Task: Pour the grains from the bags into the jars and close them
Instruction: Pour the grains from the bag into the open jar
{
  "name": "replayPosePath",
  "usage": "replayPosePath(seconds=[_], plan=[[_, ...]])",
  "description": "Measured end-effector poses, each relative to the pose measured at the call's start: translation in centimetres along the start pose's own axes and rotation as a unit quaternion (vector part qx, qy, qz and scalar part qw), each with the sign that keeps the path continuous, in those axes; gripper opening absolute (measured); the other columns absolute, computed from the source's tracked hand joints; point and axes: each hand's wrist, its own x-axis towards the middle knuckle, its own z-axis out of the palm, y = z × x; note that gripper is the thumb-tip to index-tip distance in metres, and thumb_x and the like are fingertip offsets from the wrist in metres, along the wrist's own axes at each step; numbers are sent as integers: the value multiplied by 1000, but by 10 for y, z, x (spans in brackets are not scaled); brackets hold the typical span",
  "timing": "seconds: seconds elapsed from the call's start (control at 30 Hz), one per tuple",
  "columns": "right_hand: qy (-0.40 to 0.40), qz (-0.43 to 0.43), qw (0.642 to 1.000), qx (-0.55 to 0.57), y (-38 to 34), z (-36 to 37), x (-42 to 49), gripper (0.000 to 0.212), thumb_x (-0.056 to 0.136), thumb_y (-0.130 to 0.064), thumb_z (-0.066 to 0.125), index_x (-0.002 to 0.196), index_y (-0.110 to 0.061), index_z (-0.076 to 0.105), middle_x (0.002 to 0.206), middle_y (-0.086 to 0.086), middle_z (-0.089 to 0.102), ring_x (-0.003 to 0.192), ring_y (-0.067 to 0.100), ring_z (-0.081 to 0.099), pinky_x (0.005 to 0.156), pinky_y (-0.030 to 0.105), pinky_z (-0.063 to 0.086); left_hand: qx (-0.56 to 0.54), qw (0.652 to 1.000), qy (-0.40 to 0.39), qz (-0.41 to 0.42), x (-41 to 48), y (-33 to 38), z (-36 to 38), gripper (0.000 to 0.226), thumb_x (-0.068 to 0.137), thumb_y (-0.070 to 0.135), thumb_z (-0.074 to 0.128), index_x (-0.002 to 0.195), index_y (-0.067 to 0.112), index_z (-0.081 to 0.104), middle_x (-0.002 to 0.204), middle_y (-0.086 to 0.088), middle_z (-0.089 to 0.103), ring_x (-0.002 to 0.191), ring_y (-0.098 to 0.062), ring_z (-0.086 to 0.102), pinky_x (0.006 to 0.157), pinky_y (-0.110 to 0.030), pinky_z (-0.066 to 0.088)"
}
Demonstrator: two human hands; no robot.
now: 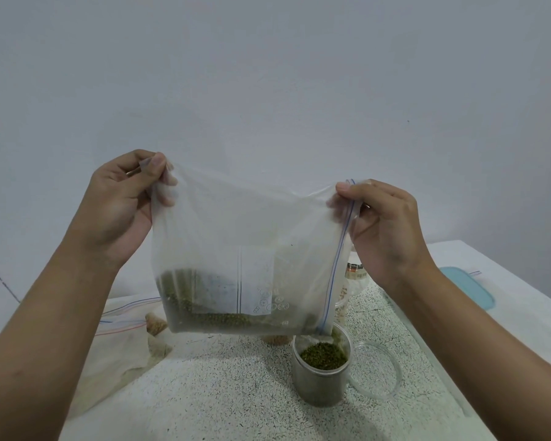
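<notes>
A clear zip bag (236, 237) hangs in the air above the speckled table (223, 393). Green grains (210, 316) lie along its lower edge. My left hand (121, 205) pinches the bag's upper left corner. My right hand (385, 224) pinches the upper right corner at the blue zip strip. The strip runs down the right side, and its lower corner sits just over an open clear jar (322, 370). That jar holds green grains up near its rim. A clear round lid (379, 370) lies flat just right of the jar.
Other zip bags (124, 332), one holding brownish grains, lie on the table at the left. Behind the held bag stand another jar (353, 275) and a partly hidden one. A teal lid (468, 288) rests on the white surface at the right. A bare wall is behind.
</notes>
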Motion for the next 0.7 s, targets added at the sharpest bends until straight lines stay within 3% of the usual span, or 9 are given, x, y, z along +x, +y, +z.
replayPosePath(seconds=[0.4, 0.7], plan=[[-2, -2, 1000, 2, 1, 0, 0, 11, 68, -6, 72, 69, 4, 67, 65, 14, 64, 66, 21, 59, 63, 26, 45, 3, 1000, 1, 4, -1, 1, 2, 28, 100, 14, 56, 76, 18, 68, 73, 2, 63, 61, -13, 52, 64, -20, 47], [4, 2, 1000, 4, 3, -2, 3, 12, 82, 6, 65, 70, 5, 66, 65, 13, 64, 67, 21, 59, 64, 25, 45, 3, 1000, 0, -4, 0, -2, 1, 25, 99, 16, 57, 77, 18, 68, 75, 2, 62, 69, -12, 54, 65, -20, 47]])
